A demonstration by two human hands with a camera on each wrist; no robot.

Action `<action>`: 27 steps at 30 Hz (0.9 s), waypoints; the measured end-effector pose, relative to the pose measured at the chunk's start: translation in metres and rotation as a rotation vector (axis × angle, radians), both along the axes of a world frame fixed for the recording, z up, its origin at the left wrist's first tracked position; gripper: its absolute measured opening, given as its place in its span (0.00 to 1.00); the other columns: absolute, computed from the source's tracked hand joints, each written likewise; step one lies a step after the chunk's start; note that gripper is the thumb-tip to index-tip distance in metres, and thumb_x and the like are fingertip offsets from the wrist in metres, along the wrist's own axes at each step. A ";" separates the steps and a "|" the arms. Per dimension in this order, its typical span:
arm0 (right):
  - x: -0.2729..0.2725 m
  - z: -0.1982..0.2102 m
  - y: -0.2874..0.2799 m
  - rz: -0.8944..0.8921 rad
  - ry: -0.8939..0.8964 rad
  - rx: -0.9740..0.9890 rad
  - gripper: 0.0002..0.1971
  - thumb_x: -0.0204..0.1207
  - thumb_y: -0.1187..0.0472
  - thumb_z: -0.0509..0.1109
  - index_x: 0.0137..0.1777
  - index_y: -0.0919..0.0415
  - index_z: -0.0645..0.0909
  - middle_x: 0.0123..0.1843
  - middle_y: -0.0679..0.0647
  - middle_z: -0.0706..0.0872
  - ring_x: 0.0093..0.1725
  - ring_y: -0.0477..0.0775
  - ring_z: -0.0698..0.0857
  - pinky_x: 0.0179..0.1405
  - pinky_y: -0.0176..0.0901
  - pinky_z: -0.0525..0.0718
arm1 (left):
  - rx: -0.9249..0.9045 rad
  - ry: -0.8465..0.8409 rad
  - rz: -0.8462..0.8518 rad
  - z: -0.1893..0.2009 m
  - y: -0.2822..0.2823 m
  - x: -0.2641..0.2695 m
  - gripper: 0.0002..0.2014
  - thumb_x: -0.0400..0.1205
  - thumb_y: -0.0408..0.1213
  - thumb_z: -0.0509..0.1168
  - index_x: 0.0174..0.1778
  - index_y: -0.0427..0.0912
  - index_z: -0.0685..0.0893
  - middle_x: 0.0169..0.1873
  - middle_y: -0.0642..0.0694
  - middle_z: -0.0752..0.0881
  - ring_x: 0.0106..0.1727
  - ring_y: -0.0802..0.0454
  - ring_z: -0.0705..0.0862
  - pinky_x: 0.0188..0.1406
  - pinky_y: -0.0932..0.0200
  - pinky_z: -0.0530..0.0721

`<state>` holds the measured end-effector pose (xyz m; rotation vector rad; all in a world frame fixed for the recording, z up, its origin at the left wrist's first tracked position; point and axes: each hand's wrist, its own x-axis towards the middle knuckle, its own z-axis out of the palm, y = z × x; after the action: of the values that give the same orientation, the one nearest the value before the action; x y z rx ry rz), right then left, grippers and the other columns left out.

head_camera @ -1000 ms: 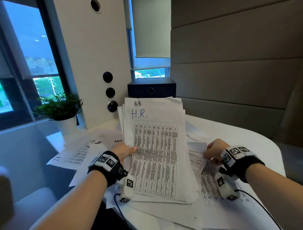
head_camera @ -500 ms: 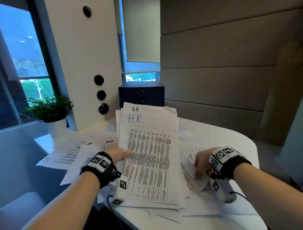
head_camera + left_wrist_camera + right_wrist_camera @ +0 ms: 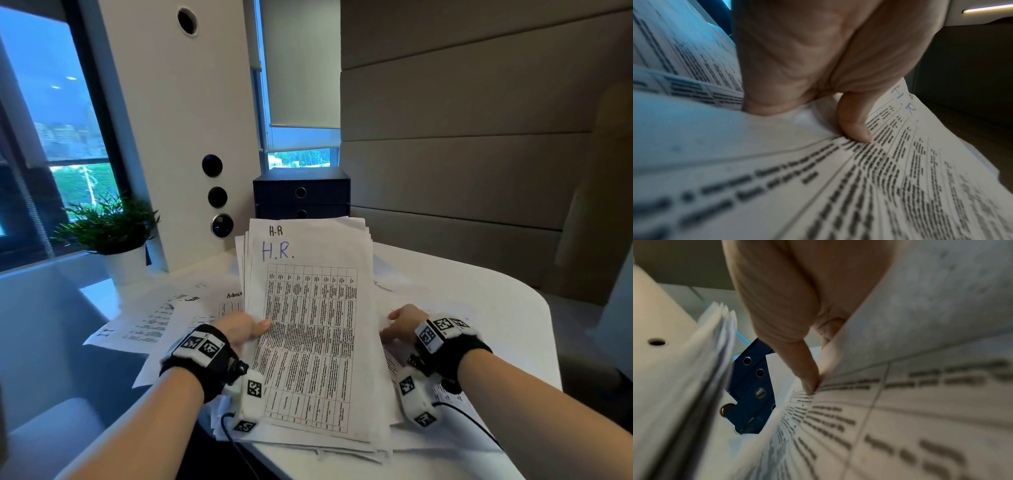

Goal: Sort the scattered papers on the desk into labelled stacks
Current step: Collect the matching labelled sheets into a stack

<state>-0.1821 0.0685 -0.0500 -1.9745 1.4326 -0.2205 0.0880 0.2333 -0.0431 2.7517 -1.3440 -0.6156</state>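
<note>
Two hands busy. Left hand (image 3: 239, 330) grips H.R. stack (image 3: 308, 335) at its left edge, thumb on top, propped over tabletop (image 3: 479, 294) so label stays readable. Right hand (image 3: 402, 323) pinches loose sheet (image 3: 900, 402) just beside stack, likely next to sort.

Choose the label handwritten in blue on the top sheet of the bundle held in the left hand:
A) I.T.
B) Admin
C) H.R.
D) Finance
C: the top sheet of the bundle that the left hand grips shows "H.R." in blue ink above its printed table.
</note>
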 end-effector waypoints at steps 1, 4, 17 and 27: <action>0.001 -0.001 -0.001 -0.023 -0.103 0.029 0.28 0.64 0.60 0.83 0.64 0.61 0.79 0.57 0.57 0.85 0.53 0.56 0.81 0.51 0.39 0.76 | -0.042 0.038 0.008 -0.001 0.000 0.001 0.37 0.84 0.62 0.40 0.68 0.35 0.79 0.69 0.33 0.78 0.69 0.40 0.78 0.73 0.48 0.72; 0.000 0.000 -0.002 -0.026 -0.445 0.071 0.34 0.65 0.72 0.80 0.71 0.60 0.74 0.52 0.54 0.87 0.49 0.56 0.85 0.54 0.44 0.81 | -0.158 0.242 0.101 -0.002 0.004 0.004 0.41 0.76 0.68 0.50 0.66 0.33 0.79 0.69 0.33 0.78 0.69 0.38 0.77 0.74 0.43 0.70; -0.016 0.008 -0.012 0.289 -0.825 0.269 0.31 0.58 0.84 0.63 0.63 0.69 0.80 0.56 0.72 0.87 0.50 0.64 0.88 0.53 0.59 0.87 | -0.730 0.670 0.291 -0.006 -0.033 0.011 0.17 0.76 0.41 0.73 0.55 0.34 0.85 0.54 0.35 0.88 0.56 0.37 0.86 0.64 0.39 0.80; 0.000 0.018 -0.067 0.383 0.367 -0.260 0.32 0.74 0.57 0.75 0.77 0.50 0.69 0.77 0.50 0.73 0.73 0.55 0.75 0.71 0.47 0.74 | -0.926 0.320 0.505 0.022 -0.032 0.021 0.16 0.77 0.29 0.71 0.61 0.31 0.83 0.57 0.34 0.86 0.50 0.42 0.82 0.51 0.55 0.78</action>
<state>-0.1820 0.0014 -0.0321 -2.5608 1.2504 0.1435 0.1088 0.2012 -0.0216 1.9757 -0.5796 -0.2660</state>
